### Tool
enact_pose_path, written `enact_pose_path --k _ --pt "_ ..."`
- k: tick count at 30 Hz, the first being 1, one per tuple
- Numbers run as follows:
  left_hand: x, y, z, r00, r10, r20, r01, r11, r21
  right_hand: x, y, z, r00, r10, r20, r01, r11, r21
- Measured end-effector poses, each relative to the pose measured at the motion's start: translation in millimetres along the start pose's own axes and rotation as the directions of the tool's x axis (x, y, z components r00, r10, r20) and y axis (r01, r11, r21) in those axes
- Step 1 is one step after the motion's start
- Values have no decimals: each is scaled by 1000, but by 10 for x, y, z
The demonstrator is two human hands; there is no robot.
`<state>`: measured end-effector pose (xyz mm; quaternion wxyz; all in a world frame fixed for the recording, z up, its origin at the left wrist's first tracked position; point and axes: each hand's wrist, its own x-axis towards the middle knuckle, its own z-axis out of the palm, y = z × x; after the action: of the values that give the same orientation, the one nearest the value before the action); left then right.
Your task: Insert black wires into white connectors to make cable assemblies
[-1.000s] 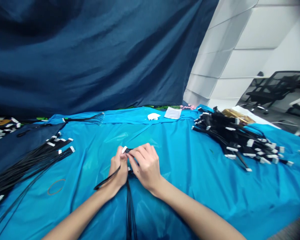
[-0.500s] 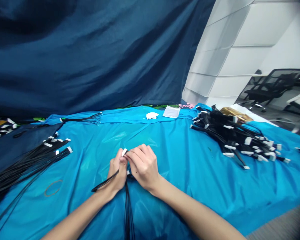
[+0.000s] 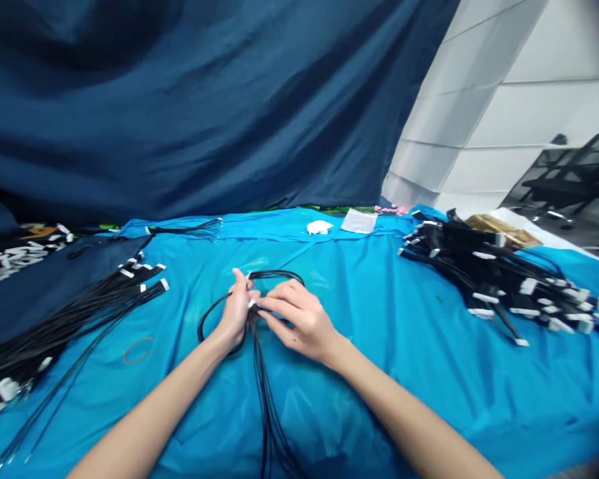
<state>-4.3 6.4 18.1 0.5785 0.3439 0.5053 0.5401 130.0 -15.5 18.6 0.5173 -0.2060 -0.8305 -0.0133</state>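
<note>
Both forearms reach in over the blue-covered bench (image 3: 379, 346), and the hands meet at its centre. The left hand (image 3: 237, 311) is closed around the top of the cable bundle (image 3: 263, 379). The right hand (image 3: 302, 322) lies palm down, its fingers (image 3: 275, 305) pinched on a white connector (image 3: 252, 303) at the same spot. The bundle trails back toward the person. Half a second ago a short straight tail stuck out to the left; now a cable loop (image 3: 279, 273) arches around both hands.

Left hand (image 3: 237, 314), right hand (image 3: 302, 324): bare, slender fingers. Forearms (image 3: 177, 396) bare, unsleeved down to frame edge.
</note>
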Motion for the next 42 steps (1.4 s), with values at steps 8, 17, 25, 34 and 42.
enact_pose_path --k 8,17,25,34,42 --pt "13 54 -27 970 -208 130 227 960 -162 -45 20 60 985 -142 98 161 959 -233" --pt "20 -55 -26 944 -275 180 316 911 -265 -16 -3 55 945 -285 162 326 871 -367" --pt "47 -98 -3 918 -354 177 388 894 -223 -72 4 130 991 -93 97 110 975 -194" --pt "-59 -7 50 894 -352 278 403 902 -154 173 21 -90 528 835 159 -428 100 898" --pt "-136 -62 73 993 -44 105 50 997 -52 212 100 -318 584 774 -243 -475 569 671"
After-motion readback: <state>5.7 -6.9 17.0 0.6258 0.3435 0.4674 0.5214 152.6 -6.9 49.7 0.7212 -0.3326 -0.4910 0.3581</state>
